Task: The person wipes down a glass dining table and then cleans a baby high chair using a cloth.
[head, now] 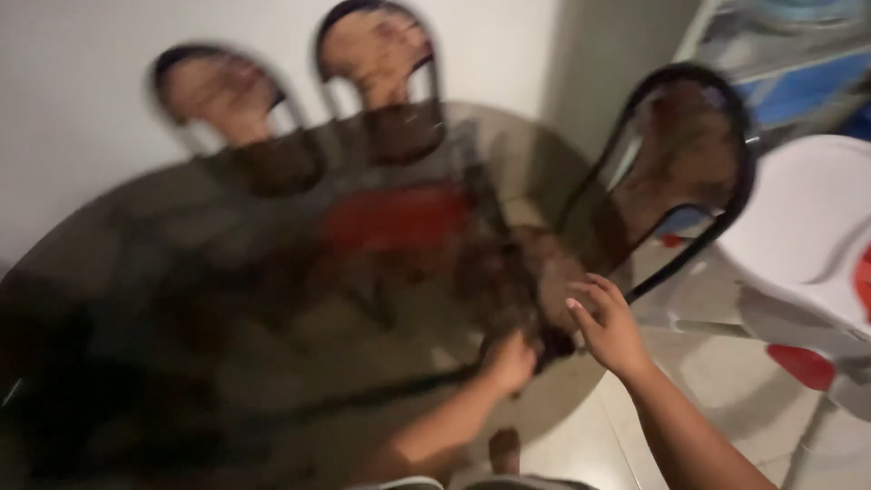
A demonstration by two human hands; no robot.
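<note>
The whole view is blurred by motion. My left hand (511, 360) rests on the near right part of a round, dark-tinted glass table (181, 299), its fingers curled. A small dark shape (555, 347) lies just beside it, and the blur hides whether the hand grips it. My right hand (606, 325) hovers at the table's right rim with fingers apart, holding nothing. The glass shows a blurred reflection with a red patch (396, 218).
Three black-framed chairs stand around the table: two at the far side (218, 91) (376, 50) and one at the right (689, 154). A white plastic seat with red parts (807, 227) stands on the pale tiled floor (726, 381) at the right. A white wall is behind.
</note>
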